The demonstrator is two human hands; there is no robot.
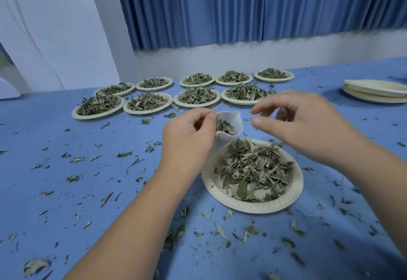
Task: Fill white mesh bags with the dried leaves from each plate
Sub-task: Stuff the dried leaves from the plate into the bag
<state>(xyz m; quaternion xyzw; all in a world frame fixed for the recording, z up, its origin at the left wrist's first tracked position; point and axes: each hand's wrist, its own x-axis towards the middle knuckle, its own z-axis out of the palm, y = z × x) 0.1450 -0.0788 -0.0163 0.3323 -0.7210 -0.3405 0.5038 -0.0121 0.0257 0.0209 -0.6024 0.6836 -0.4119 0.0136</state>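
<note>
Hanging just above the far left rim of the nearest plate [253, 208], the white mesh bag [232, 119] is pinched at its mouth by the left hand [187, 134], with some dried leaves [224, 126] already inside. The right hand [304, 123] is held beside the opening, fingers loosely curled, nothing seen in them. The bag is judged light and limp, best gripped by its rim. The leaves are judged brittle, best taken in loose pinches. Scraps are scattered over the tabletop [88, 191].

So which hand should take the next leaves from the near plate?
Right. The right hand hovers free above the near plate, while the left hand holds the mesh bag open.
</note>
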